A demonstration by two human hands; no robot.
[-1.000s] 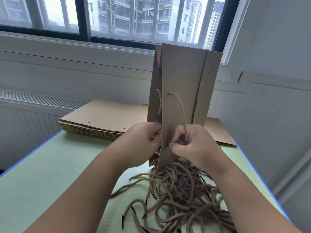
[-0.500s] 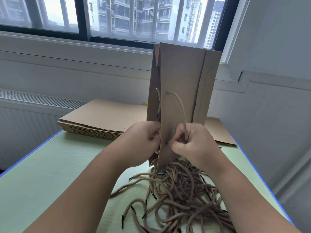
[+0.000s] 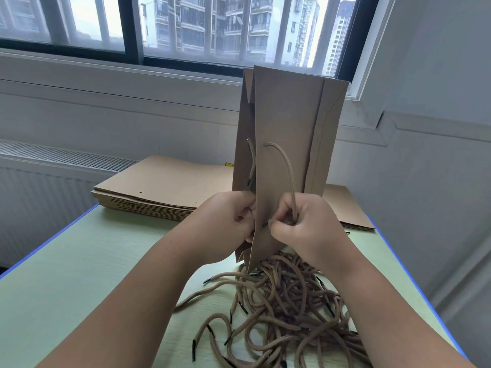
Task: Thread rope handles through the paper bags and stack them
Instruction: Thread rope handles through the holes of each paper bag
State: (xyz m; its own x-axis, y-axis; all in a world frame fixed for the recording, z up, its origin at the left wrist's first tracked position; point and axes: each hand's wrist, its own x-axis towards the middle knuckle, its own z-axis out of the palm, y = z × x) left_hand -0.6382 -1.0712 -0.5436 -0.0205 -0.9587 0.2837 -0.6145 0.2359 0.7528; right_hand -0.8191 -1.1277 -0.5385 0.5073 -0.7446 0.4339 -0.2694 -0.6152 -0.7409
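A brown paper bag (image 3: 287,123) is held up on end above the table, its open end down near the rope pile. My left hand (image 3: 225,221) grips the bag's left panel. My right hand (image 3: 300,224) is closed on a tan rope handle (image 3: 288,168) that arcs out of an upper hole in the near panel; its black tip (image 3: 264,224) points at a lower hole between my hands. A second rope (image 3: 252,160) hangs on the bag's left panel.
A tangled pile of loose tan ropes (image 3: 287,309) with black tips lies on the pale green table (image 3: 79,274) under my arms. A stack of flat brown bags (image 3: 159,187) lies at the back left, another flat bag (image 3: 345,208) behind right. Window and wall stand beyond.
Both hands and the bag have stayed almost still; the bag has shifted very slightly and the rope tip stays at the lower hole.
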